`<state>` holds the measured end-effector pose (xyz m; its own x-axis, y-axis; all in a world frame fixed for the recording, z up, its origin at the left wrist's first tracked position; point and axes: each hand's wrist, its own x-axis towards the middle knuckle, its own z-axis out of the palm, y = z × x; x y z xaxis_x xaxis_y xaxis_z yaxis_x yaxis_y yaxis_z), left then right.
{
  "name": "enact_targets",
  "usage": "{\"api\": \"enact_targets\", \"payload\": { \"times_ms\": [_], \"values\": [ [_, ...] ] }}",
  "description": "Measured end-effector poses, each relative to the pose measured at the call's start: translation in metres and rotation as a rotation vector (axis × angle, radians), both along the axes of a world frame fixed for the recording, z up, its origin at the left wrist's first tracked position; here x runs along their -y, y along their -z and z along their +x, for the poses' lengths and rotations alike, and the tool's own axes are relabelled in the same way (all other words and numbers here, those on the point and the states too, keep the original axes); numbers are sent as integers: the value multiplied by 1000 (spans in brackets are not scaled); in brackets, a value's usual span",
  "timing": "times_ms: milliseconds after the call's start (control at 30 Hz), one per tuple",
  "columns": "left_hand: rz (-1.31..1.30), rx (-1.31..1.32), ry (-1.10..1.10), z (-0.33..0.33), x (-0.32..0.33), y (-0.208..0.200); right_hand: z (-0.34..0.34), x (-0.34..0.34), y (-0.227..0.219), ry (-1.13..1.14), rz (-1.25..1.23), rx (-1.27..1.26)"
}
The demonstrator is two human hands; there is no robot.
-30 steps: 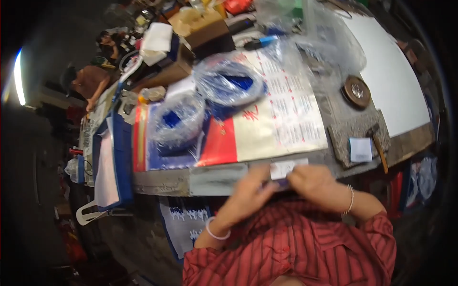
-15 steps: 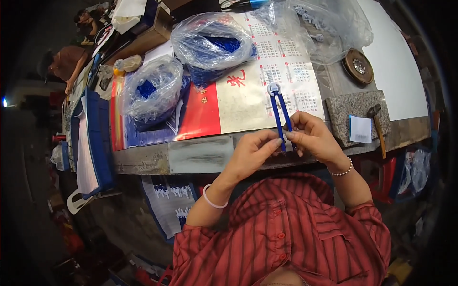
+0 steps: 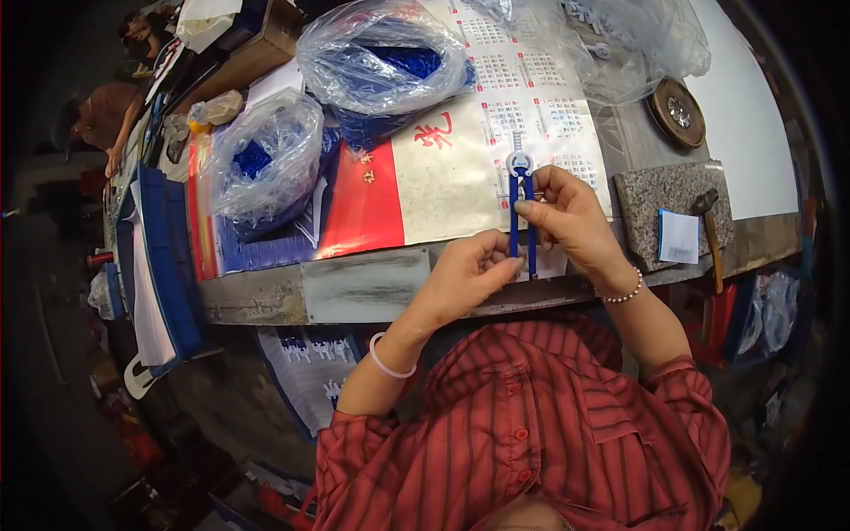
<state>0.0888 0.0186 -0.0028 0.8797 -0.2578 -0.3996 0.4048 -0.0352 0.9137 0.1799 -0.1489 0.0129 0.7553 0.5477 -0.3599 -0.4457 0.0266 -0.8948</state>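
Observation:
A drawing compass with blue legs and a pale grey head stands between my hands, head pointing away from me and legs nearly side by side. My left hand pinches near the lower end of its left leg, thumb and fingertips closed together. Higher up, below the head, my right hand grips the legs between thumb and curled fingers. A thin cross rod shows beside the right fingers. Under the compass lies a printed calendar sheet on the table.
Two plastic bags of blue parts lie at the left and back. A bag of grey parts, a round wooden bowl, a stone slab and a hammer are on the right. A blue crate stands left; another person sits beyond.
The compass legs have come closer together. My right hand has moved up the legs towards the head, while my left hand stays near the lower end.

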Motion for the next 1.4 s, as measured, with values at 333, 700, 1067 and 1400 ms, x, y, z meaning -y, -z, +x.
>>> {"api": "enact_targets", "payload": {
  "times_ms": [333, 700, 1067, 1400],
  "values": [
    [42, 51, -40, 6, 0, 6, 12, -7, 24, -125, -187, 267],
    [73, 11, 59, 10, -5, 9, 12, -11, 21, -109, -153, 249],
    [-115, 27, -295, -7, 4, -14, -34, 11, -3, -252, -6, -93],
    [53, 114, -126, -19, 10, -9, -75, 25, -14, -330, 113, -253]
  ]
}}
